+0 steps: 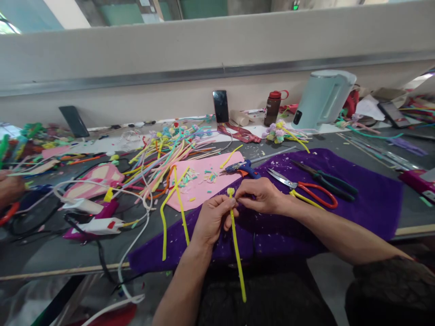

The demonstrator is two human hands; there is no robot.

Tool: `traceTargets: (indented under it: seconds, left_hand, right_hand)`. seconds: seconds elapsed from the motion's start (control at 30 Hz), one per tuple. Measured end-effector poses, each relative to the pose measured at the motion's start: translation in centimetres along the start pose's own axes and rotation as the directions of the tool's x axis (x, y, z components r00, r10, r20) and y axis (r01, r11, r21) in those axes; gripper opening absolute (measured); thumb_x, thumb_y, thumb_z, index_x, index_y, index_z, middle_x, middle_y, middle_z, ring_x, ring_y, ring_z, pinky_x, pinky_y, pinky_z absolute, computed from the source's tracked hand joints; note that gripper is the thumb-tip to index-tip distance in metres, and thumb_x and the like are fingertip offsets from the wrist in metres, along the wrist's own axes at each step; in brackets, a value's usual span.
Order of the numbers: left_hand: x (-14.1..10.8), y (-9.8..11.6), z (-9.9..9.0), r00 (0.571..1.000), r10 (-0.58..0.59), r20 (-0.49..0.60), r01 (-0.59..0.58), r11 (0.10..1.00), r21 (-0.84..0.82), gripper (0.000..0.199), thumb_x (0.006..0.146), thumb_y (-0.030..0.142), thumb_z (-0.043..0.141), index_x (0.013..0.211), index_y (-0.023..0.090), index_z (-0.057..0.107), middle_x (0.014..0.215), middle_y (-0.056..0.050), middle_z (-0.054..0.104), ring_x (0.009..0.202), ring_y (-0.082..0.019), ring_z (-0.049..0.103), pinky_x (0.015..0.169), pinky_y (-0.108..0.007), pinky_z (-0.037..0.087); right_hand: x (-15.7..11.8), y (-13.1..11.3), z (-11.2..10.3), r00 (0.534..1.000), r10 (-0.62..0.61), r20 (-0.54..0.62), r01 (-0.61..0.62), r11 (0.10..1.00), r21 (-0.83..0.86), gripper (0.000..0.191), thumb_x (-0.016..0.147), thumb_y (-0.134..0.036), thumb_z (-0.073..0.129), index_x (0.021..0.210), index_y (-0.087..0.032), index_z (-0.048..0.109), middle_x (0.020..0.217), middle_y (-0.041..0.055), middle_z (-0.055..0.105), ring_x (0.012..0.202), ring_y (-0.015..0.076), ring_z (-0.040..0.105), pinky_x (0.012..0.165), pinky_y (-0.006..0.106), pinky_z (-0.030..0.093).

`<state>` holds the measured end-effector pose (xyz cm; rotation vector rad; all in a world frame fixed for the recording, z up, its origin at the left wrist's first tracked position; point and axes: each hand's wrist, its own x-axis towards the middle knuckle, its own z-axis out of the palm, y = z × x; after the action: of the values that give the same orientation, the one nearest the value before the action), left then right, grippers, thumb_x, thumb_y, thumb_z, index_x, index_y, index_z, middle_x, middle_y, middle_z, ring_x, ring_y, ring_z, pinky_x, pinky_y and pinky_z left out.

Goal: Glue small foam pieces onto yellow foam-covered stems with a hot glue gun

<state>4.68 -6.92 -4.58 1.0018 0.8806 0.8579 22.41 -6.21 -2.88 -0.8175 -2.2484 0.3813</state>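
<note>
A yellow pipe cleaner [239, 258] with a small curled knob at its top stands between the fingers of my left hand [215, 215]. Its long stem hangs down past the table edge. Close beside the knob, my right hand [258, 195] is pinched, its fingertips meeting those of my left hand; what they grip is hidden. Under both hands lies a purple cloth [372, 203]. Just beyond my right hand rests a blue glue gun [249, 170]. Red-handled scissors [317, 192] and green-handled pliers [335, 182] lie to the right on the cloth.
Left of my hands, bent yellow pipe cleaners [163, 231] cross a pink sheet [210, 188] strewn with clippings. A white cable [144, 226] loops at left, where another person's hand [10, 190] shows. Behind stand a phone [220, 106], a bottle [272, 108] and a kettle [321, 99].
</note>
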Motion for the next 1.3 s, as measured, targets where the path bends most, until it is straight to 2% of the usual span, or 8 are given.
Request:
traceTargets:
  seconds: [0.37, 0.7, 0.83, 0.97, 1.03, 1.1, 1.2, 1.3]
  left_hand:
    - [0.0, -0.1, -0.1, 1.0, 0.008, 0.005, -0.008, 1.0, 0.02, 0.026, 0.069, 0.036, 0.066, 0.066, 0.012, 0.056, 0.054, 0.001, 0.061, 0.028, -0.002, 0.039, 0.028, -0.014, 0.027]
    - [-0.1, -0.1, -0.1, 1.0, 0.011, 0.006, -0.012, 0.999, 0.042, 0.025, 0.069, 0.035, 0.065, 0.064, 0.012, 0.056, 0.055, 0.0, 0.061, 0.03, -0.002, 0.04, 0.03, -0.014, 0.027]
    - [-0.1, -0.1, -0.1, 1.0, 0.009, 0.01, -0.009, 0.999, 0.052, 0.026, 0.069, 0.035, 0.066, 0.064, 0.012, 0.056, 0.054, 0.0, 0.061, 0.03, -0.002, 0.04, 0.03, -0.014, 0.027]
    - [-0.1, 0.0, -0.1, 1.0, -0.01, 0.006, 0.01, 1.0, 0.023, 0.025, 0.067, 0.034, 0.067, 0.064, 0.012, 0.056, 0.053, 0.001, 0.061, 0.029, -0.002, 0.039, 0.029, -0.014, 0.027]
    - [-0.1, 0.1, -0.1, 1.0, -0.005, -0.008, 0.005, 1.0, -0.011, 0.023, 0.067, 0.033, 0.066, 0.065, 0.013, 0.056, 0.052, 0.001, 0.06, 0.028, -0.001, 0.038, 0.029, -0.013, 0.027]
    - [-0.1, 0.2, 0.0, 1.0, 0.002, -0.021, -0.003, 0.999, -0.037, 0.022, 0.067, 0.033, 0.066, 0.066, 0.013, 0.056, 0.052, 0.002, 0.06, 0.028, -0.001, 0.038, 0.029, -0.013, 0.027]
    - [-0.2, 0.3, 0.0, 1.0, 0.013, -0.018, -0.014, 0.999, -0.051, 0.021, 0.068, 0.031, 0.065, 0.066, 0.013, 0.057, 0.052, 0.002, 0.059, 0.029, -0.001, 0.038, 0.029, -0.013, 0.029]
    - [-0.2, 0.3, 0.0, 1.0, 0.026, -0.005, -0.026, 0.998, -0.061, 0.02, 0.07, 0.03, 0.064, 0.067, 0.013, 0.057, 0.053, 0.002, 0.059, 0.029, -0.001, 0.038, 0.029, -0.013, 0.028]
  right_hand:
    - [0.1, -0.2, -0.7, 0.998, 0.028, 0.054, -0.032, 0.997, 0.068, 0.013, 0.077, -0.013, 0.052, 0.083, -0.015, 0.063, 0.073, 0.0024, 0.063, 0.064, 0.0101, 0.055, 0.061, 0.021, 0.041]
    - [0.1, 0.2, -0.3, 0.974, 0.197, 0.109, -0.219, 0.944, 0.249, 0.009, 0.074, -0.014, 0.054, 0.077, -0.013, 0.062, 0.064, -0.0012, 0.059, 0.055, 0.0077, 0.049, 0.052, 0.018, 0.038]
    - [0.2, 0.1, -0.2, 0.968, 0.221, 0.121, -0.246, 0.934, 0.26, 0.01, 0.074, -0.015, 0.055, 0.077, -0.013, 0.064, 0.065, -0.0005, 0.06, 0.057, 0.0082, 0.051, 0.053, 0.019, 0.039]
    - [0.5, 0.3, -1.5, 0.969, 0.196, 0.147, -0.235, 0.916, 0.324, 0.015, 0.076, -0.023, 0.057, 0.083, -0.014, 0.066, 0.073, 0.0014, 0.064, 0.063, 0.01, 0.056, 0.059, 0.02, 0.043]
    - [0.6, 1.2, -2.6, 0.953, 0.293, 0.075, -0.301, 0.898, 0.321, 0.021, 0.077, -0.03, 0.056, 0.087, -0.015, 0.066, 0.075, 0.0015, 0.064, 0.061, 0.0101, 0.057, 0.056, 0.02, 0.043]
    - [0.6, 2.7, -3.7, 0.897, 0.441, -0.045, -0.423, 0.882, 0.207, 0.026, 0.08, -0.035, 0.051, 0.09, -0.016, 0.065, 0.072, 0.0009, 0.064, 0.054, 0.0097, 0.054, 0.051, 0.021, 0.041]
    - [0.3, 4.9, -4.3, 0.823, 0.537, -0.188, -0.565, 0.809, -0.163, 0.024, 0.08, -0.034, 0.05, 0.088, -0.018, 0.065, 0.074, 0.0017, 0.066, 0.062, 0.013, 0.057, 0.057, 0.023, 0.039]
    - [0.3, 6.1, -3.3, 0.768, 0.624, -0.148, -0.619, 0.661, -0.424, 0.024, 0.08, -0.036, 0.05, 0.091, -0.019, 0.064, 0.085, 0.0043, 0.067, 0.077, 0.0178, 0.06, 0.064, 0.025, 0.039]
